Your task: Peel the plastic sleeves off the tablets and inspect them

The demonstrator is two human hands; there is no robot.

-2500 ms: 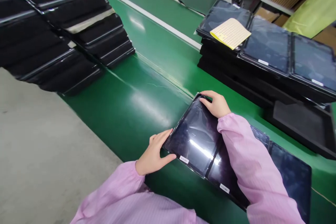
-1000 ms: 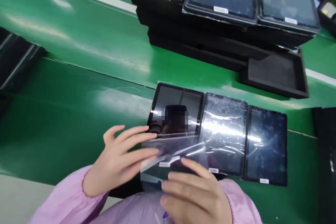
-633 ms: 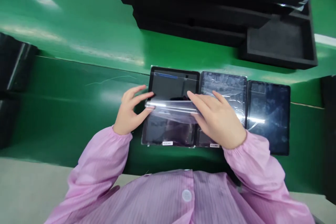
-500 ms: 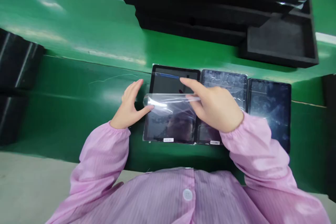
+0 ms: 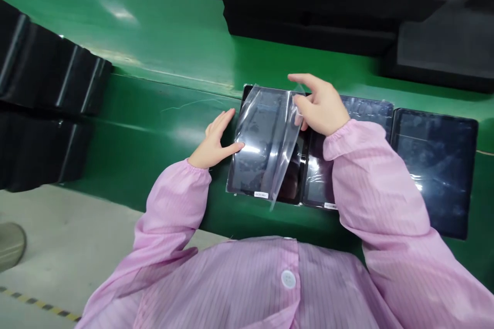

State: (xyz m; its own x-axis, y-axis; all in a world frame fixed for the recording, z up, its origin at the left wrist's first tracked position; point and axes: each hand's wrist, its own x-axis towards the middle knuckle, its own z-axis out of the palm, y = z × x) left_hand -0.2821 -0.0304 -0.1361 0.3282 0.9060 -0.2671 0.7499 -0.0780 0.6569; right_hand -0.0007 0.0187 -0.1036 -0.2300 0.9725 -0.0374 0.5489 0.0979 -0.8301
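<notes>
A black tablet (image 5: 295, 180) lies flat on the green bench, a small white label near its lower edge. Clear plastic film (image 5: 257, 131) covers its left part; the film's right side is lifted and curls up. The film's upper right corner is pinched between the thumb and fingers of my right hand (image 5: 322, 105), its index finger stretched out. At the tablet's left edge is my left hand (image 5: 218, 141), fingers spread, thumb touching the edge or the film there. A second tablet (image 5: 318, 175) sits right beside the first, partly behind my right hand and sleeve.
To the right lies a third tablet (image 5: 436, 164). Stacked black trays (image 5: 309, 15) stand at the back, with a lower tray (image 5: 443, 56) on their right. More black trays (image 5: 46, 77) are piled at the left on the green bench (image 5: 154, 144).
My right hand has moved up and away, still pinching the film. The film was rolled down from the top; now its right side is raised diagonally. The view has shifted left.
</notes>
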